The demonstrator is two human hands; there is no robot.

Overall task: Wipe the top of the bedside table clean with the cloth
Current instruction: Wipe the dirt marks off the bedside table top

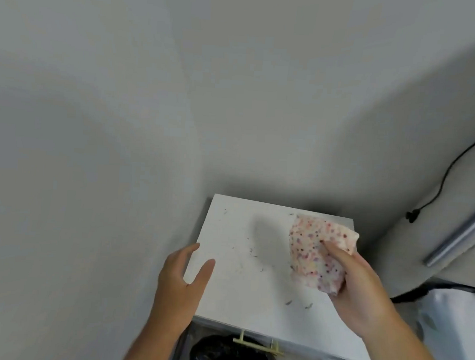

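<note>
The white bedside table (pixel 236 229) stands in the room corner, its top strewn with dark crumbs and specks. My right hand (pixel 362 293) grips a pale cloth (pixel 315 250) dotted with pink and purple spots, holding it over the table's right side. I cannot tell whether the cloth touches the top. My left hand (pixel 183 281) hovers at the table's left front edge, fingers apart and holding nothing.
Grey walls close in on the left and behind. A bin lined with a black bag (pixel 230 355) stands in front of the table, below a pale drawer handle (pixel 258 344). A black cable (pixel 449 166) hangs on the right wall; white bedding (pixel 454 329) lies at right.
</note>
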